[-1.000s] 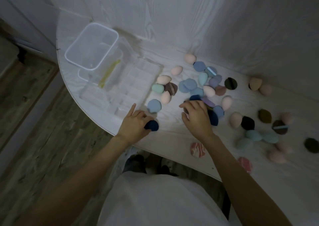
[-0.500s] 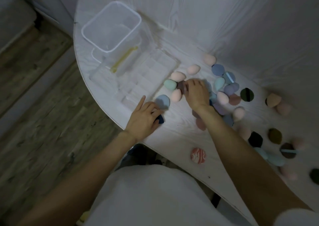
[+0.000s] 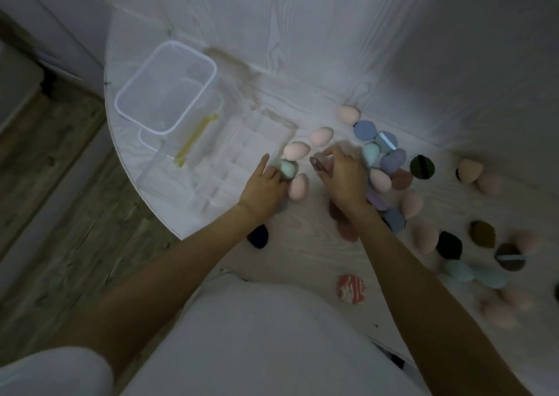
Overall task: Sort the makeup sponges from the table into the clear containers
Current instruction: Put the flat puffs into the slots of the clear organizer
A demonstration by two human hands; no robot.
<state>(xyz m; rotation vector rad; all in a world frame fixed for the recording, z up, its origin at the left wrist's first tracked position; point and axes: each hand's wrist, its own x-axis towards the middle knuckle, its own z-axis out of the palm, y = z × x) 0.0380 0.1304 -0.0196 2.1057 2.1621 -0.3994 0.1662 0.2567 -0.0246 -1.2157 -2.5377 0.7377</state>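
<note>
Many makeup sponges and flat puffs lie scattered over the white table (image 3: 302, 253). My left hand (image 3: 262, 185) has its curled fingers against a teal egg sponge (image 3: 288, 168), with one finger pointing straight out; the view is blurred there. My right hand (image 3: 343, 177) pinches a brown puff (image 3: 317, 164) just above the table. Pink egg sponges (image 3: 295, 150) lie around both hands. A clear tub (image 3: 208, 62) stands at the far left, beside a flat clear divided tray (image 3: 242, 153).
A dark blue puff (image 3: 257, 235) lies by my left forearm near the table's curved edge. A red marbled sponge (image 3: 351, 289) sits close to my body. A clear box with a yellow latch (image 3: 196, 136) sits under the tub. A white wall runs behind.
My left hand let go of the dark blue puff and moved forward to the teal sponge. My right hand moved left and picked up the brown puff.
</note>
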